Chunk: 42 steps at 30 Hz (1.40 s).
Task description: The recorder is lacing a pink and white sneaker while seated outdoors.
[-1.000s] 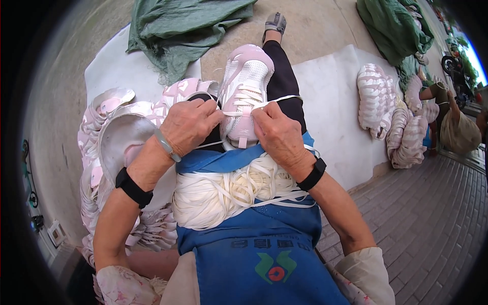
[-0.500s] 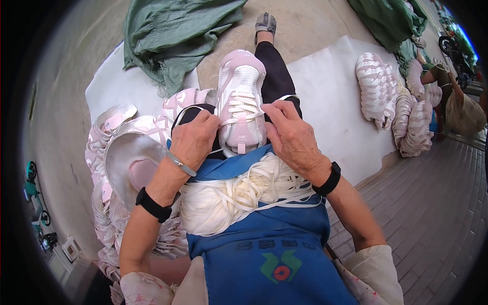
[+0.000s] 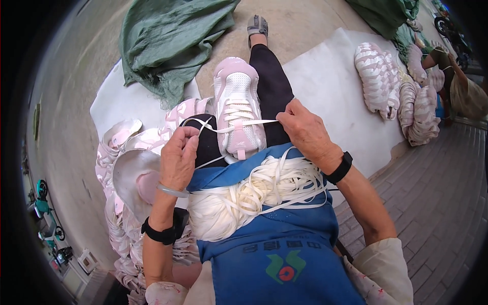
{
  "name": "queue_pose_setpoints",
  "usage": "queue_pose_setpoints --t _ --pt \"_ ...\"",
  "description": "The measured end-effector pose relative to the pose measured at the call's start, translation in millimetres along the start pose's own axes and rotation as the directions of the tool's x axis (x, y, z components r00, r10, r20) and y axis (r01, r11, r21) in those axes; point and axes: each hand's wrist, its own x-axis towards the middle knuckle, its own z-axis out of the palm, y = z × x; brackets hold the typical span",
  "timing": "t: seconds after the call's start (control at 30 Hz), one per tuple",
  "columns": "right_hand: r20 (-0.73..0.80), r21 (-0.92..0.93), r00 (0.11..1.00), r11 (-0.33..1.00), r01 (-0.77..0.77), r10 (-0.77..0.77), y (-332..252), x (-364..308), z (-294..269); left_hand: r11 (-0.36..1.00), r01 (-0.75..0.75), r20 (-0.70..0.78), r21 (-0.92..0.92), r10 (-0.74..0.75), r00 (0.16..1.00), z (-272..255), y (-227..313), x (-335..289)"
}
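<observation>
On my lap rests a pink and white sneaker upper (image 3: 237, 96), its toe pointing away from me and a white shoelace (image 3: 260, 122) threaded through its eyelets. My right hand (image 3: 309, 131), to the right of the upper, pinches one part of the lace and holds it taut across the tongue. To the left, my left hand (image 3: 178, 158) has its fingers closed on another stretch of the lace, which curves above them in a loop. A heap of loose white laces (image 3: 254, 190) lies on my blue apron (image 3: 277, 239).
Stacked pink and white uppers (image 3: 119, 203) crowd my left side. More stacks of uppers (image 3: 378, 81) sit on a white sheet (image 3: 325, 91) at the right. A green cloth (image 3: 173, 46) lies ahead on the left. Another person (image 3: 465, 94) sits at the far right.
My hands have moved apart from the upper. The right has drawn the lace out to the right across the tongue; the left has shifted left and down, still holding lace.
</observation>
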Motion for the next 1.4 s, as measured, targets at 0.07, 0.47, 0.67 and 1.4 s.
queue_pose_setpoints --t 0.07,0.47,0.67,1.4 --pt "-0.06 -0.05 0.995 0.995 -0.081 0.078 4.4 -3.6 -2.8 0.877 0.16 0.028 -0.452 -0.165 0.986 -21.7 16.4 -6.8" --pt "0.157 0.987 0.757 -0.132 -0.094 0.635 61.1 -20.7 -29.7 0.382 -0.337 -0.444 -0.86 -0.237 0.864 -214.7 -84.2 -90.7" --pt "0.054 0.884 0.769 -0.388 0.261 0.637 139.2 -45.0 -76.9 0.15 -0.465 -0.489 -0.873 -0.264 0.832 -228.4 -74.3 -98.2" --pt "0.162 0.522 0.979 0.831 -0.192 0.125 -20.9 3.2 -2.7 0.954 -0.023 0.018 0.298 0.019 1.0 44.5 24.7 20.3"
